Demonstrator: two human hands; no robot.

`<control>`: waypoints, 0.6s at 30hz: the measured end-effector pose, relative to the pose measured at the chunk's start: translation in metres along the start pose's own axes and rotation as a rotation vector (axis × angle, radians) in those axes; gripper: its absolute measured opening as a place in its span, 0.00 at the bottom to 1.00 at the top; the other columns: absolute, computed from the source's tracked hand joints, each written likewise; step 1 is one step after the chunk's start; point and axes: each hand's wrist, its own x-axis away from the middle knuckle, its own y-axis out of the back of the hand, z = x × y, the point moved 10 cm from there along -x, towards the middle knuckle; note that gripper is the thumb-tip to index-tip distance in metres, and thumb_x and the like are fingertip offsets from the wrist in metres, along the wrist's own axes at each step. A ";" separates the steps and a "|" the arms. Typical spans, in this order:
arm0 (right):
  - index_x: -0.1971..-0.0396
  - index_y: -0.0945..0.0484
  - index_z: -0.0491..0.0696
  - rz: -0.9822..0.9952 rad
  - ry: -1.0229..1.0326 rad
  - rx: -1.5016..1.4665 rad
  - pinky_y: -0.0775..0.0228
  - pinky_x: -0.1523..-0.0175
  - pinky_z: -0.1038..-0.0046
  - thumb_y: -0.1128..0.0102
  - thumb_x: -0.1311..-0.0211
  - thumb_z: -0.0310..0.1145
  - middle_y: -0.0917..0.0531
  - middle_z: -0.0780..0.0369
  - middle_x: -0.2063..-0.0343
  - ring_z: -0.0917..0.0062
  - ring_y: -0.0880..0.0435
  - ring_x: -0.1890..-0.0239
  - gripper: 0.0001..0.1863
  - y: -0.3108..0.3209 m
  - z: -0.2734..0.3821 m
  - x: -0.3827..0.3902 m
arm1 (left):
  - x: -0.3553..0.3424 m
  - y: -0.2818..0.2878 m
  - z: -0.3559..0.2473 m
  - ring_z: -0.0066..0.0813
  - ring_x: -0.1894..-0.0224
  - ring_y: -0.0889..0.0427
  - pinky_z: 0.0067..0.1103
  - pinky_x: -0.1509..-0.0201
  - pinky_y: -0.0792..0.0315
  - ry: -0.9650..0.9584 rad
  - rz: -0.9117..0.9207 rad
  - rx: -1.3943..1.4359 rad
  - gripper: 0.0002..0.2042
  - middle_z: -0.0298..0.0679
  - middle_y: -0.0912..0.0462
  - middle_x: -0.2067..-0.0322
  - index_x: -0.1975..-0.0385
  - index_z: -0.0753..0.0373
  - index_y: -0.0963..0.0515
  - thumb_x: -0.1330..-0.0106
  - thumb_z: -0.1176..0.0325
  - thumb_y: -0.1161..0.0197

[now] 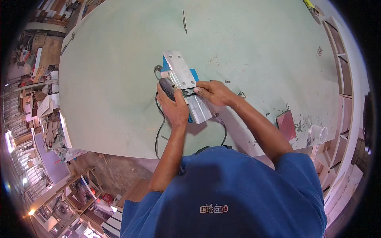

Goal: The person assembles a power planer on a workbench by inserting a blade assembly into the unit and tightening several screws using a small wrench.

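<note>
Seen from above: electric hand planer (183, 75), blue w/ metal sole plates, upside down in ctr of frame, on pale green tabletop (111, 95). Turned sole-up, prob. to bring cutter gap (187, 92) btwn plates within reach. L hand (174, 107) curled round black side housing, thumb near gap, prob. steadying the body. R hand (216, 93) partly closed, thumb and fingertips at gap's edge; can't tell if gripping any small part. Power cord (162, 129) running down frame, L of L hand. Container: clear plastic cup (316, 134), lower R of frame, contents too unclear to tell. Near it, maroon sheet (286, 125), maybe sandpaper. Small bolt (227, 81) R of ctr, near R hand.
</note>
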 end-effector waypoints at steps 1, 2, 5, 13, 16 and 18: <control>0.58 0.22 0.46 0.035 0.018 -0.014 0.31 0.61 0.60 0.50 0.22 0.49 0.20 0.52 0.74 0.59 0.22 0.71 0.20 -0.001 -0.001 -0.003 | 0.000 -0.001 -0.002 0.58 0.34 0.34 0.42 0.28 0.39 -0.014 0.010 -0.003 0.35 0.63 0.33 0.37 0.28 0.74 0.43 0.32 0.65 0.42; 0.58 0.22 0.46 0.072 0.036 -0.027 0.31 0.61 0.61 0.50 0.22 0.50 0.21 0.53 0.74 0.61 0.22 0.70 0.20 -0.002 0.001 -0.005 | 0.000 -0.002 -0.002 0.58 0.33 0.34 0.42 0.28 0.39 -0.026 0.018 -0.006 0.35 0.63 0.33 0.36 0.28 0.74 0.43 0.32 0.65 0.42; 0.60 0.23 0.45 0.128 0.047 -0.030 0.31 0.60 0.63 0.49 0.22 0.50 0.20 0.54 0.72 0.64 0.22 0.69 0.21 -0.001 0.004 -0.012 | 0.000 0.001 0.002 0.58 0.33 0.34 0.42 0.28 0.39 -0.019 -0.021 -0.016 0.35 0.64 0.33 0.36 0.28 0.74 0.43 0.32 0.65 0.42; 0.59 0.24 0.45 0.040 0.015 0.012 0.32 0.61 0.61 0.47 0.23 0.50 0.20 0.54 0.73 0.63 0.22 0.68 0.20 0.005 0.003 -0.006 | -0.003 -0.002 0.003 0.59 0.35 0.32 0.41 0.29 0.39 -0.024 -0.019 -0.018 0.35 0.64 0.33 0.37 0.29 0.76 0.42 0.32 0.64 0.42; 0.60 0.25 0.45 0.016 0.003 -0.018 0.32 0.61 0.60 0.48 0.22 0.50 0.21 0.53 0.73 0.62 0.22 0.69 0.20 0.001 0.006 0.000 | -0.004 0.000 0.003 0.59 0.37 0.30 0.41 0.30 0.38 -0.034 -0.020 -0.013 0.34 0.65 0.32 0.38 0.30 0.77 0.41 0.32 0.64 0.41; 0.61 0.26 0.45 0.009 0.022 -0.049 0.33 0.61 0.59 0.48 0.22 0.49 0.21 0.53 0.74 0.61 0.22 0.69 0.20 -0.002 0.003 0.000 | -0.004 -0.002 -0.001 0.60 0.38 0.30 0.41 0.30 0.38 -0.066 -0.025 -0.022 0.34 0.65 0.31 0.38 0.30 0.77 0.40 0.32 0.64 0.41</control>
